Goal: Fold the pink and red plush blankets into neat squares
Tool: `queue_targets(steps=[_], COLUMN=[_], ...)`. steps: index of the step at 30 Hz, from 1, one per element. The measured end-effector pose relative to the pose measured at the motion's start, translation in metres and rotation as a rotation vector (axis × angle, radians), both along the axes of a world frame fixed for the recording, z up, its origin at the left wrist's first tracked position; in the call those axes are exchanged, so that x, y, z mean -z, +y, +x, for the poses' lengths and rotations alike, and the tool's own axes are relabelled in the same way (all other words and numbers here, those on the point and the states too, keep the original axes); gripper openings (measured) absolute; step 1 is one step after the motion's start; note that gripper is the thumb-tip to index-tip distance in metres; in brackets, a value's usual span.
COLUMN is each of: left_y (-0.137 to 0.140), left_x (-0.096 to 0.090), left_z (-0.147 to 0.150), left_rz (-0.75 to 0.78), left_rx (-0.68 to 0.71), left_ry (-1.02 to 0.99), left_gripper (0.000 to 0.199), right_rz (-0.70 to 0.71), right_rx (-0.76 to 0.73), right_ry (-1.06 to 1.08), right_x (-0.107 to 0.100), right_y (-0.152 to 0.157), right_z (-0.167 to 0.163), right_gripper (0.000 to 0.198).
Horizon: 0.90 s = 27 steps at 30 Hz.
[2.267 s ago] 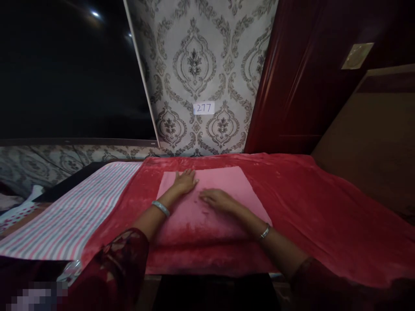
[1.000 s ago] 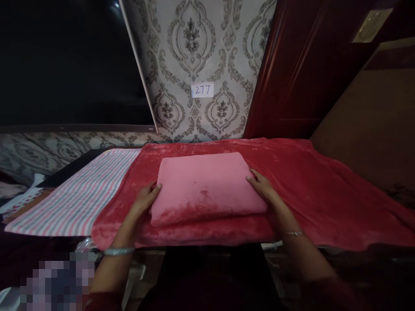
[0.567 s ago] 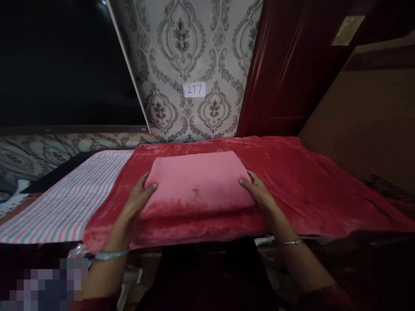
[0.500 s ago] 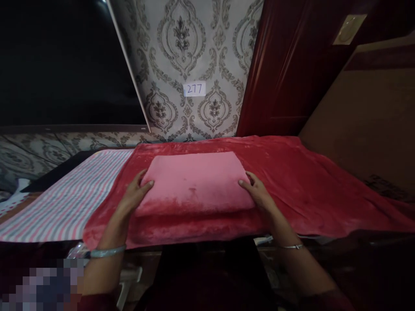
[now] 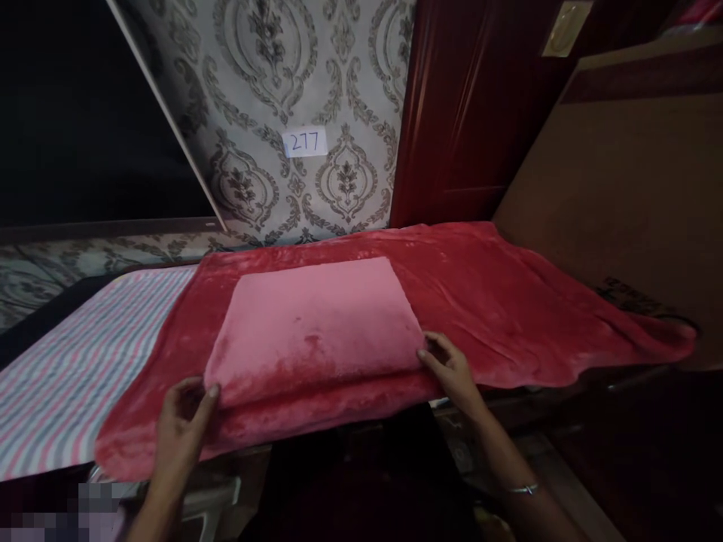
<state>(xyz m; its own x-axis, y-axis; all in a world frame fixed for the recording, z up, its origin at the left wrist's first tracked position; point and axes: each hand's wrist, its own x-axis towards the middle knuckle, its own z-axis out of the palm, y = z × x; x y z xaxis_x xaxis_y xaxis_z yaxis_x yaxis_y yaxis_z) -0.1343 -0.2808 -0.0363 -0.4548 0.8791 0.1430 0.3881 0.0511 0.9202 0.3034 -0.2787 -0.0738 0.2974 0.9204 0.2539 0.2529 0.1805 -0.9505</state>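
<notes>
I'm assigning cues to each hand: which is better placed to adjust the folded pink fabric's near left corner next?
Probably the left hand: its thumb and fingers are at that corner of the folded pink fabric, while the right hand is at the opposite side.

You can see a white paper label (image 5: pixel 305 141) reading "277" on the grey patterned wallpaper (image 5: pixel 347 94). To its left you have a large dark screen (image 5: pixel 84 113). Right of the label stands a dark red wooden panel (image 5: pixel 452 113) bearing a gold-coloured plate (image 5: pixel 568 28); farther right you see a brown cardboard box (image 5: pixel 626 181) with black printing. Below and left of the label lies a striped cloth (image 5: pixel 90 369) in pink, grey and white.
</notes>
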Motion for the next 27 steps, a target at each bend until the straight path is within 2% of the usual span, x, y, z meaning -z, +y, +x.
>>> queue_targets(steps=[4,9,12,15,20,22,27], left_y=[-0.007,-0.012,-0.012,-0.012,-0.011,-0.013,-0.016], left_x=[0.002,0.004,0.006,0.007,0.009,0.006,-0.007], left_z=[0.001,-0.008,-0.016,-0.02,-0.023,-0.024,-0.025], left_rz=[0.07,0.115,0.106,0.104,0.106,0.102,0.011], left_rx=[-0.063,-0.046,0.026,0.119,0.137,0.151,0.316], left_ry=[0.009,-0.073,-0.111,-0.134,-0.144,-0.129,-0.068], left_gripper=[0.044,0.035,0.033,0.04,0.037,0.039,0.04], right_rz=[-0.092,-0.215,-0.248,-0.262,-0.247,-0.252,-0.259], right_rx=[-0.03,0.044,-0.027,-0.038,-0.097,-0.143,-0.253], right_ry=[0.016,-0.069,-0.13,-0.172,-0.209,-0.209,-0.213], right_x=[-0.002,0.003,0.003,0.001,-0.005,-0.007,-0.007], right_y=[-0.006,-0.008,-0.006,-0.004,-0.002,-0.002,0.006], right_z=[0.007,0.022,0.025,0.026,0.028,0.029,0.03], right_gripper=[0.053,0.045,0.042,0.043,0.045,0.046,0.043])
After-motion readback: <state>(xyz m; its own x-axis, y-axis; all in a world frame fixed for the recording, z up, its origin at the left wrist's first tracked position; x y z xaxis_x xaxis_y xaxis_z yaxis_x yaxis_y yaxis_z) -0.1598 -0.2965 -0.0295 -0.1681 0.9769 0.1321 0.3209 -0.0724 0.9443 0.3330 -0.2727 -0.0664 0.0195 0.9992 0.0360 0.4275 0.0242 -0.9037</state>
